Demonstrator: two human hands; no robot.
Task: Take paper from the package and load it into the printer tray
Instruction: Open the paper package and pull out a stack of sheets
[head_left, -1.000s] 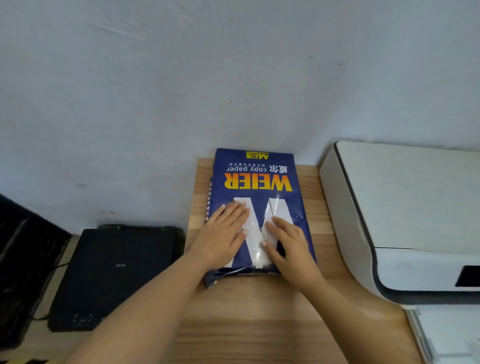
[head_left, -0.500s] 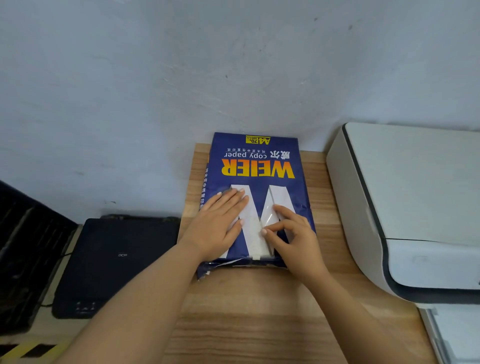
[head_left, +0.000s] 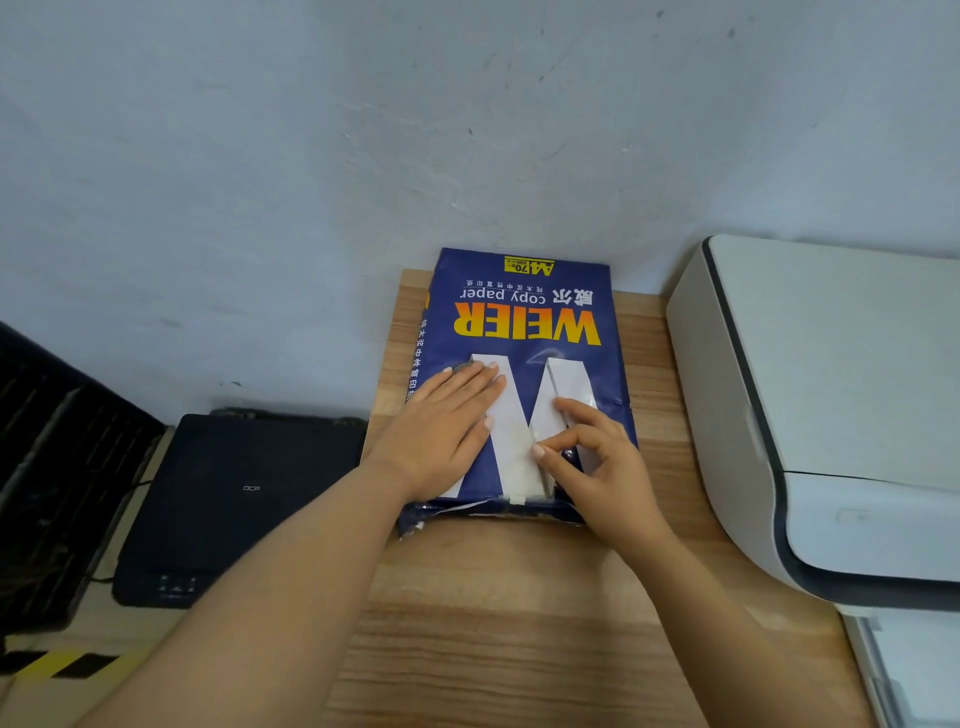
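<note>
1. Curling now: right hand (head_left: 597, 462), flat on the wrapper a second ago, pinching thumb to forefinger at the wrapper's top face.
2. Pressing flat, fingers spread and gripping nothing: left hand (head_left: 441, 431), steadying the blue paper package (head_left: 524, 322).
3. Lying on the wooden desk (head_left: 498, 623), torn near end facing the person.
4. Waiting alongside, right: white printer (head_left: 831, 395), tray not clearly visible.
5. Remaining: pulling sheets out, loading.

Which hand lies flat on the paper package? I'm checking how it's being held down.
The left hand, palm down with straight fingers on the blue paper package. The right hand is arched instead, its fingers curled and fingertips pinching at the wrapper near the torn end.
</note>
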